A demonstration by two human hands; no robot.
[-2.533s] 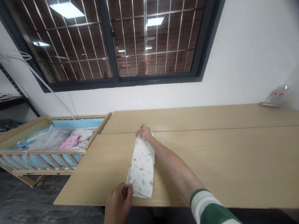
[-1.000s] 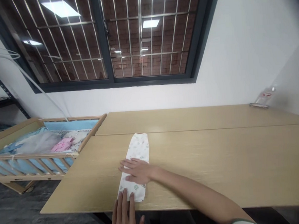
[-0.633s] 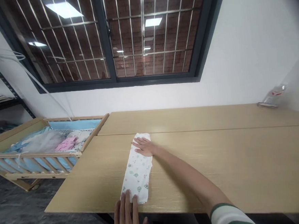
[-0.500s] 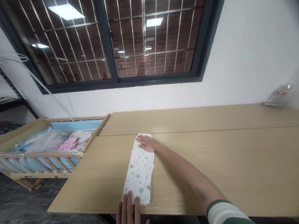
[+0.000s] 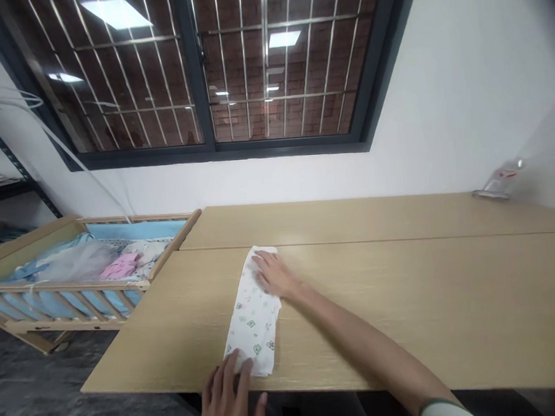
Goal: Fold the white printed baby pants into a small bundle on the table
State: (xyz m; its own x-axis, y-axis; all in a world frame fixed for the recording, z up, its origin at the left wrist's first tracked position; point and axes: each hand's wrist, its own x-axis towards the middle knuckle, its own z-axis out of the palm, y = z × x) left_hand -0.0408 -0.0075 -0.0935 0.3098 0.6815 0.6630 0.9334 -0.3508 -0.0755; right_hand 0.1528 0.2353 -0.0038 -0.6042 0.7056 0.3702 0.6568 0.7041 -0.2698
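White, green-printed folded cloth point(image 5: 252, 314) seems smoothed, as the left hand point(image 5: 227, 398), fingers newly bent, and the right hand point(image 5: 275, 276) rest on it apart, gripping nothing.

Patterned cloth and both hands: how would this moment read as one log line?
cloth: flat on table | left hand: at near end | right hand: on far part | crib: left of table

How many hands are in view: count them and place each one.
2: the left hand at the near end of the cloth, the right hand at its far end.
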